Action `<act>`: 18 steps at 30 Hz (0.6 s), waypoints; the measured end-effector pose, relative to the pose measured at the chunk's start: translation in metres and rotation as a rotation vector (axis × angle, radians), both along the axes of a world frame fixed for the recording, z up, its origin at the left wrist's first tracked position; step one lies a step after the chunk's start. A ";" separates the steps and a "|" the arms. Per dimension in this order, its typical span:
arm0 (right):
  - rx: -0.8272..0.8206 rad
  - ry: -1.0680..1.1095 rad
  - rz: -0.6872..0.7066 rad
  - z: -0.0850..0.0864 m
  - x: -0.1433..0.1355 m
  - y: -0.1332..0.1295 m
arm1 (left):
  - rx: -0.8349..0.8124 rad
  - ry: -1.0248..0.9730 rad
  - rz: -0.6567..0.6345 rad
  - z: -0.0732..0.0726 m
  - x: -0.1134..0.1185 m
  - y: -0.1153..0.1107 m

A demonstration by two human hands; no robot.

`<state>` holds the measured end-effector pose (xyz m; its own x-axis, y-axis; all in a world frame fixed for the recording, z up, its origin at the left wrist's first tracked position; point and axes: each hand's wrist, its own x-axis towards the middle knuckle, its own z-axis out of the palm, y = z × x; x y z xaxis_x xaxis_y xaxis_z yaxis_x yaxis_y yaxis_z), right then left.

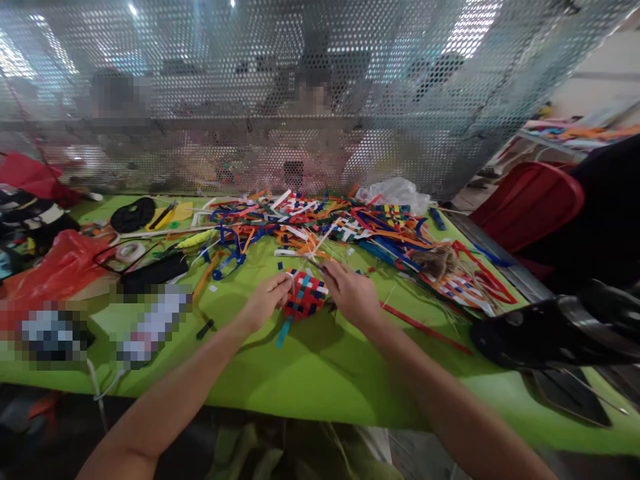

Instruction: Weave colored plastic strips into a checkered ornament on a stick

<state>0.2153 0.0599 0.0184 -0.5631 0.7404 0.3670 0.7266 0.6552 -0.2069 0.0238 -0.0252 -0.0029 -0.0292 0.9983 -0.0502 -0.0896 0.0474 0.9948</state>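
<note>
"Red, white and navy bands cross in a small woven piece (306, 303) at the middle of a green counter (310, 387), directly between a person's two hands."

"And the grip on each side?"

"On the left hand (267, 301), thumb and fingers are pinched together on the left edge of the woven piece. The right hand (354, 292), just beyond the opposite edge, has its fingers closed around a slim dark tool (315, 264), too small to identify, pointing in over the top of the weave."

"What is the tail at the front?"

"A teal strip (285, 332), running across the weave and sticking out past its near edge onto the counter."

"Behind the hands?"

"A tangled heap of coloured strips (260, 212), with a clear plastic bag (395, 193) at its far right and a bundle of brown fibre (436, 261) nearer on that side. One loose red strip (427, 328) lies to the right of the right hand."

"To the left?"

"A roll of white tape (130, 251), a yellow-and-black cutter (164, 215) farther back, and a crumpled red plastic bag (63, 267) near the counter's left end. A perforated screen (200, 143) rises along the far side; a red chair (530, 203) stands off to the right."
</note>
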 end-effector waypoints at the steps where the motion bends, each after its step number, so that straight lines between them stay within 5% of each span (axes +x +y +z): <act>1: -0.002 -0.026 0.039 -0.001 -0.002 -0.003 | 0.026 0.061 0.030 0.000 0.000 0.000; 8: 0.023 -0.011 -0.128 0.008 0.005 0.006 | 0.128 0.320 0.077 -0.003 0.001 -0.001; 14: 0.003 -0.059 0.058 0.001 -0.004 -0.008 | 0.138 0.562 0.136 -0.007 -0.003 0.000; 18: -0.018 0.015 -0.078 0.004 0.006 0.011 | 0.175 0.631 0.121 -0.008 -0.002 -0.002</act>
<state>0.2215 0.0705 0.0223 -0.4977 0.7886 0.3611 0.7720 0.5925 -0.2299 0.0221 -0.0267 -0.0105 -0.1124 0.9779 0.1760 0.5181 -0.0935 0.8502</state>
